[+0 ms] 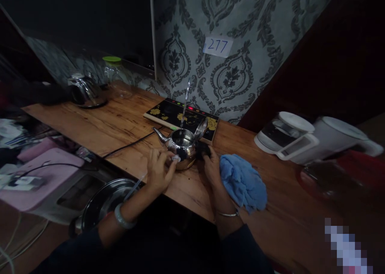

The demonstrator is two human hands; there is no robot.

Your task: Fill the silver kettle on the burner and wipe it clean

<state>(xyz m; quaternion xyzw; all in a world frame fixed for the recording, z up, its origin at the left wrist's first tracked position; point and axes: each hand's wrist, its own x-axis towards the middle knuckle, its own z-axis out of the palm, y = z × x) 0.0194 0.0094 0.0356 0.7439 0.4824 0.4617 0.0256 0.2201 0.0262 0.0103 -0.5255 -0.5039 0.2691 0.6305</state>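
Observation:
A shiny metal kettle (184, 150) with a spout on its left stands near the front of the wooden tabletop (129, 117). Its lid (201, 129) is tilted up, leaving the top uncovered. My right hand (212, 167) is closed around the black handle (202, 149) on the kettle's right. At the kettle's near left side, my left hand (159, 170) pinches a small whitish piece (176, 158) against or close to the metal; its kind is too small to make out. A crumpled blue cloth (243, 181) lies just right of my right wrist.
Behind the kettle is a black flowered panel (168, 111) with a thin metal spout (186, 101) rising over it. White-lidded jugs (284, 133) stand at right. A metal kettle (86, 91) and green-lidded glass jug (112, 75) are far left. Below the edge sits a pan (104, 197).

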